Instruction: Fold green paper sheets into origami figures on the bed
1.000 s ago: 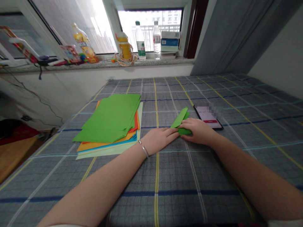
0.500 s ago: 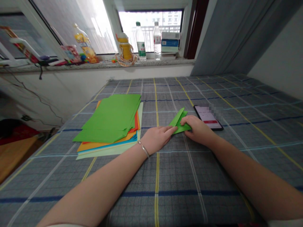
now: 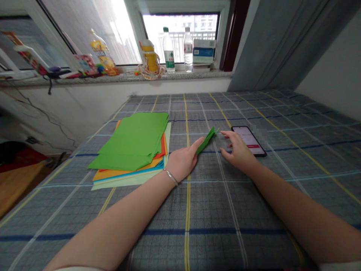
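Note:
A small folded piece of green paper (image 3: 206,141) stands tilted on edge near the middle of the checked cloth. My left hand (image 3: 182,160) grips its lower left end between thumb and fingers, and the fingers behind it are partly hidden. To the right, my right hand (image 3: 236,149) is apart from the paper, its fingers loosely spread with nothing between them. It is close to the phone (image 3: 246,136), which lies face up with its screen lit. A stack of coloured sheets, green sheet (image 3: 135,137) on top, lies left of my left hand.
A grey checked cloth (image 3: 158,241) covers the surface. Along the windowsill (image 3: 183,76) stand a yellow drinking bottle (image 3: 151,60), two clear plastic bottles, an orange drink bottle (image 3: 103,54) and a blue-and-white box (image 3: 204,51). A grey curtain (image 3: 270,45) hangs at the right.
My right hand has let go of the folded green paper and moved slightly right with fingers parted. My left hand has tipped the paper up on edge.

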`<act>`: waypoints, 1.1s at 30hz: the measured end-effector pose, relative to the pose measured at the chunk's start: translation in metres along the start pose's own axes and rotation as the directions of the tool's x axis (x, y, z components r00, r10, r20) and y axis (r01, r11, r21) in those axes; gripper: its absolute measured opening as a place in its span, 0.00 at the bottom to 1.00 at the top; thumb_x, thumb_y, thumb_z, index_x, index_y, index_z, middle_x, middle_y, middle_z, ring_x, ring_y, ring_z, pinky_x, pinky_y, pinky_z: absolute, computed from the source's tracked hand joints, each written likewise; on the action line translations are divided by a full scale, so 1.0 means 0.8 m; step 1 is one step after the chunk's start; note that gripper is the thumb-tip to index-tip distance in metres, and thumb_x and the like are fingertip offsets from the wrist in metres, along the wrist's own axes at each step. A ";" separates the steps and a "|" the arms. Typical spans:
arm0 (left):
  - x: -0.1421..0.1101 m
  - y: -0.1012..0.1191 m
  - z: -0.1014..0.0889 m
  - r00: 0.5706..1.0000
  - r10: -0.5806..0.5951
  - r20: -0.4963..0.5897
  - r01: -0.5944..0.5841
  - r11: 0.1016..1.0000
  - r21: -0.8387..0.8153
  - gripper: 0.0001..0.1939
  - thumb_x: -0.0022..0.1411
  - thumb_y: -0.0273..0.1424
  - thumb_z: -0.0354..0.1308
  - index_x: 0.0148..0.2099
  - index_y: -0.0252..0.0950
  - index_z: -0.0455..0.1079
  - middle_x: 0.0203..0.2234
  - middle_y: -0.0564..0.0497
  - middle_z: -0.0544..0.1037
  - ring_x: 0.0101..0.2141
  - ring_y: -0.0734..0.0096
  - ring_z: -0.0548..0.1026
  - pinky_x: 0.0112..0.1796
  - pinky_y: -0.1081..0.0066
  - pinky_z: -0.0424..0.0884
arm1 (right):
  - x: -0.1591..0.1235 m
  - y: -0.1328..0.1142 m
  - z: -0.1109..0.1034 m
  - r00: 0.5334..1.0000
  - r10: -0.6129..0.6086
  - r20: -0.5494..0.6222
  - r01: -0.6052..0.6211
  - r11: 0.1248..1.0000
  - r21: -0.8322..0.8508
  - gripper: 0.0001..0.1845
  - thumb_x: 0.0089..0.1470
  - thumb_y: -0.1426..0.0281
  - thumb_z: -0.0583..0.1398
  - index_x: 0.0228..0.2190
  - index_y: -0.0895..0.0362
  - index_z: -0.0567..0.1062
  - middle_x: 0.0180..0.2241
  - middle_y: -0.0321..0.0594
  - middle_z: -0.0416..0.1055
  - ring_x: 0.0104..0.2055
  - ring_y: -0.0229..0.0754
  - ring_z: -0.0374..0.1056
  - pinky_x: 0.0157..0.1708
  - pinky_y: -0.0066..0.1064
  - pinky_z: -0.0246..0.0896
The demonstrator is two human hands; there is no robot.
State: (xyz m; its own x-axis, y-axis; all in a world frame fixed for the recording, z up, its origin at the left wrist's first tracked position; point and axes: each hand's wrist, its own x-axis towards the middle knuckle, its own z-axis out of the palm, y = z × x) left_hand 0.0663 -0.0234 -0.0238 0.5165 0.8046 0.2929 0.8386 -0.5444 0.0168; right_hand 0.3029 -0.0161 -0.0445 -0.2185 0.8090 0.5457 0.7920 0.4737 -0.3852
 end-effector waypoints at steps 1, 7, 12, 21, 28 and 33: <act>0.001 -0.002 0.000 1.000 -0.013 0.000 0.013 1.000 0.006 0.31 0.65 0.30 0.50 0.67 0.43 0.45 0.30 0.53 0.79 0.29 0.66 0.77 0.29 0.72 0.69 | 0.000 0.001 0.001 1.000 0.004 0.000 -0.004 1.000 -0.003 0.32 0.51 0.71 0.57 0.58 0.56 0.59 0.55 0.50 0.62 0.57 0.53 0.60 0.54 0.49 0.60; 0.002 -0.016 0.005 0.994 0.041 -0.105 -0.043 0.999 -0.025 0.25 0.64 0.29 0.51 0.63 0.42 0.56 0.30 0.51 0.78 0.33 0.66 0.76 0.34 0.70 0.70 | 0.000 0.004 0.001 1.000 0.007 0.015 -0.006 0.994 -0.105 0.37 0.51 0.68 0.58 0.62 0.55 0.55 0.60 0.50 0.57 0.63 0.53 0.52 0.60 0.51 0.51; 0.002 -0.020 0.007 0.980 0.120 -0.161 -0.134 0.987 -0.083 0.14 0.64 0.27 0.52 0.51 0.41 0.68 0.34 0.51 0.78 0.35 0.67 0.75 0.35 0.70 0.70 | 0.003 -0.002 -0.007 0.997 -0.068 0.027 0.073 0.955 -0.287 0.26 0.52 0.68 0.60 0.54 0.55 0.69 0.58 0.44 0.63 0.62 0.55 0.52 0.61 0.51 0.47; 0.003 -0.011 0.006 0.974 0.218 0.066 -0.220 0.975 0.022 0.09 0.65 0.30 0.51 0.47 0.38 0.67 0.35 0.50 0.78 0.38 0.66 0.74 0.36 0.70 0.69 | 0.001 -0.018 -0.009 0.939 -0.195 0.283 0.265 0.935 -0.235 0.08 0.53 0.75 0.58 0.34 0.55 0.76 0.44 0.38 0.76 0.49 0.46 0.68 0.49 0.37 0.59; 0.004 -0.009 -0.005 0.978 0.140 0.158 -0.166 0.972 0.169 0.08 0.66 0.30 0.51 0.39 0.36 0.71 0.32 0.49 0.76 0.35 0.64 0.75 0.29 0.71 0.66 | 0.001 -0.032 -0.015 0.934 -0.028 0.355 0.168 0.914 -0.370 0.08 0.53 0.73 0.57 0.35 0.52 0.75 0.33 0.36 0.77 0.36 0.43 0.71 0.31 0.31 0.54; 0.006 -0.012 -0.014 0.984 -0.014 0.179 -0.023 0.980 0.200 0.11 0.66 0.36 0.52 0.36 0.36 0.72 0.30 0.48 0.76 0.35 0.60 0.76 0.28 0.69 0.67 | 0.004 -0.025 -0.020 0.941 0.061 0.332 0.098 0.892 -0.441 0.06 0.55 0.69 0.55 0.32 0.53 0.73 0.32 0.36 0.76 0.33 0.41 0.69 0.27 0.30 0.48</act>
State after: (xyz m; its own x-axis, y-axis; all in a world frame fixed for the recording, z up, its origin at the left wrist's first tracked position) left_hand 0.0590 -0.0172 -0.0122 0.5274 0.8416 0.1164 0.8444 -0.5041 -0.1812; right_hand 0.2955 -0.0287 -0.0228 -0.3464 0.9060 0.2433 0.9367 0.3480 0.0379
